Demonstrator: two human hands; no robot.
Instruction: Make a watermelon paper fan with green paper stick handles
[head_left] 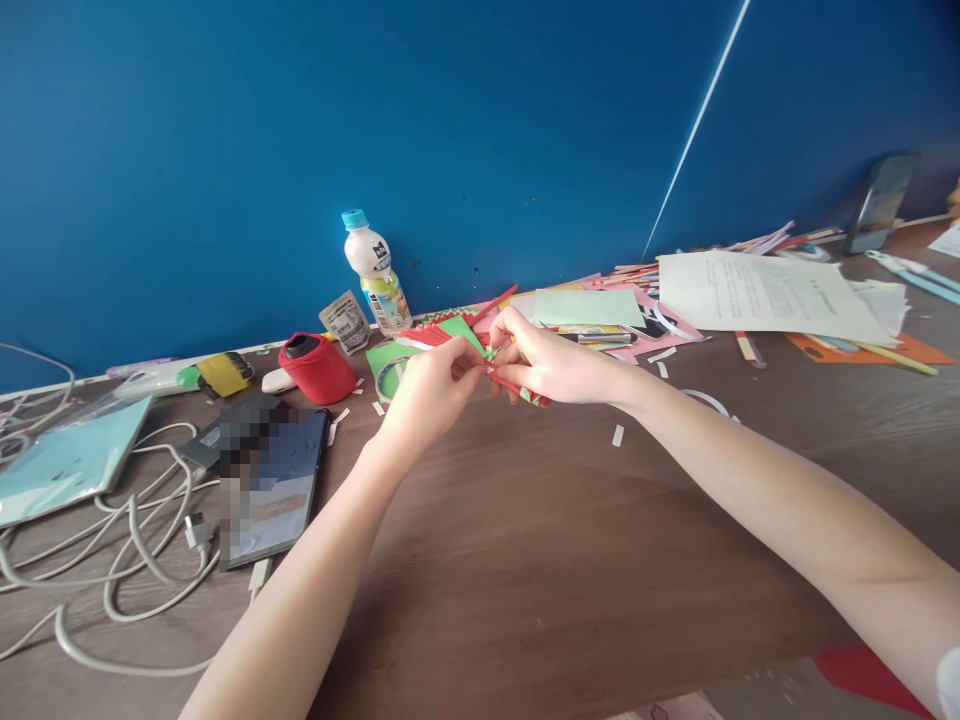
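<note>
My left hand [442, 385] and my right hand [547, 360] meet over the far part of the desk, both with fingers pinched. Between them is a small red-and-green folded paper piece [490, 353], partly hidden by the fingers. Part of it shows below my right hand, and a narrow red strip [496, 304] sticks up behind. A green paper piece [460, 329] and a bundle of red paper strips [424, 336] lie just beyond my left hand. Close to that hand's wrist is a tape roll [390, 378].
At the left, a phone [289, 490] lies among white cables [135, 520]. A bottle [377, 275] stands by the blue wall, near a red roll [319, 370]. Printed paper [772, 295], pens [596, 336] and paper scraps [618, 436] lie to the right.
</note>
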